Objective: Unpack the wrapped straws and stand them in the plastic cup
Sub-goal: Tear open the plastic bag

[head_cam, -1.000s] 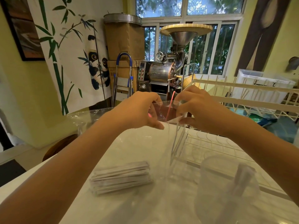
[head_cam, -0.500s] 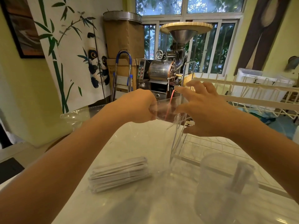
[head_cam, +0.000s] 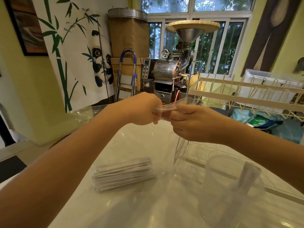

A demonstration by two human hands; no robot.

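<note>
Both hands up above the tabletop [head_cam: 131, 142], meeting at frame centre. Left hand [head_cam: 141, 109] fisted, pinching one end of a clear plastic wrapper [head_cam: 166, 109]; right hand [head_cam: 192, 122] closed on the other end at its 3 o'clock, wrapper stretched between them, knuckles nearly touching. Thin red strip [head_cam: 176, 96] sticks up from the wrapper at 12 o'clock. Wrapper contents too blurred to tell. Bundle of wrapped straws [head_cam: 123, 174] lies flat on the tabletop at 7 o'clock of the hands, well apart from them. Clear plastic cup [head_cam: 230, 191] stands at 5 o'clock, near the bottom right, with what looks like a few straws [head_cam: 246, 176] leaning inside, blurred. White wire rack [head_cam: 246, 96] at 3 o'clock, behind the right hand. Loose clear plastic sheet [head_cam: 85, 112] at 9 o'clock on the tabletop's far edge.
</note>
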